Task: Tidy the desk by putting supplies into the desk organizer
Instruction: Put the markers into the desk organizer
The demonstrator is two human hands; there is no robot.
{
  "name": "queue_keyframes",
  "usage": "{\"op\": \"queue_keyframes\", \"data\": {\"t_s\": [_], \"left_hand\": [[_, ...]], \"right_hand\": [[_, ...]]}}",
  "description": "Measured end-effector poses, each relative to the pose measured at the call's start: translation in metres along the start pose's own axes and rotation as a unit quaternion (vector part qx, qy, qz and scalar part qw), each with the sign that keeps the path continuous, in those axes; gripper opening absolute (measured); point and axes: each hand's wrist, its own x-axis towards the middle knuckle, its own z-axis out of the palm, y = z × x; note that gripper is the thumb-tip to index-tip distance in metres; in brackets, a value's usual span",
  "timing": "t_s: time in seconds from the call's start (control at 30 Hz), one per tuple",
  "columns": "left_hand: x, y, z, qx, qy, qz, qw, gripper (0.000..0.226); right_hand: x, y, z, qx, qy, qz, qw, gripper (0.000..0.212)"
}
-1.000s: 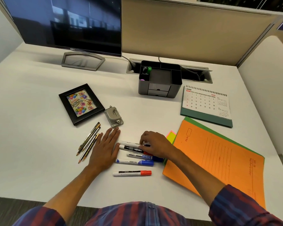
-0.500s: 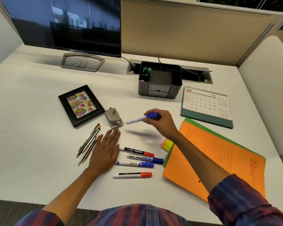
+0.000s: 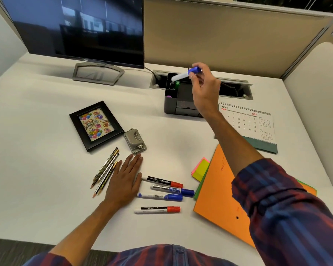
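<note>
My right hand (image 3: pixel 205 87) pinches a blue-capped white marker (image 3: pixel 185 74) by its cap, tilted, with its tail over the back-left compartment of the black desk organizer (image 3: pixel 170 104). That compartment holds a green-topped marker (image 3: pixel 177 83). My left hand (image 3: pixel 124 179) lies flat on the desk, fingers together, holding nothing. To its right lie several markers: a black-and-red one (image 3: pixel 164 181), two blue-capped ones (image 3: pixel 173 189), (image 3: pixel 160 196), and a red-capped one (image 3: pixel 157 209). Several pencils (image 3: pixel 105 170) lie to the left of that hand. A metal hole punch (image 3: pixel 135 141) sits just beyond its fingertips.
A framed birthday picture (image 3: pixel 95 125) lies at the left. A monitor (image 3: pixel 79 29) stands at the back left. A desk calendar (image 3: pixel 247 122) stands right of the organizer. Sticky notes (image 3: pixel 201 168) and an orange folder (image 3: pixel 217 189) lie at the right. A cable slot (image 3: pixel 236 88) runs behind the organizer.
My right hand lifted a blue-capped marker from the row beside my left hand and carried it up and away to the organizer. My left hand stayed flat.
</note>
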Motion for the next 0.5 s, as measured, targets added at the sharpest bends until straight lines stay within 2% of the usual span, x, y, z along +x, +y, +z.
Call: {"op": "queue_keyframes", "data": {"t_s": [0.1,0.27,0.5], "left_hand": [[0.000,0.001,-0.001,-0.003,0.001,-0.001,1.000,0.057],[0.000,0.001,-0.002,0.000,0.000,0.000,1.000,0.057],[0.000,0.002,-0.003,-0.001,-0.005,-0.002,1.000,0.057]], "right_hand": [[0.018,0.006,0.009,-0.059,-0.003,-0.022,0.998,0.023],[0.034,0.016,0.024,-0.133,-0.054,-0.025,0.989,0.030],[0.036,0.028,0.037,-0.209,-0.075,0.017,0.975,0.021]]}}
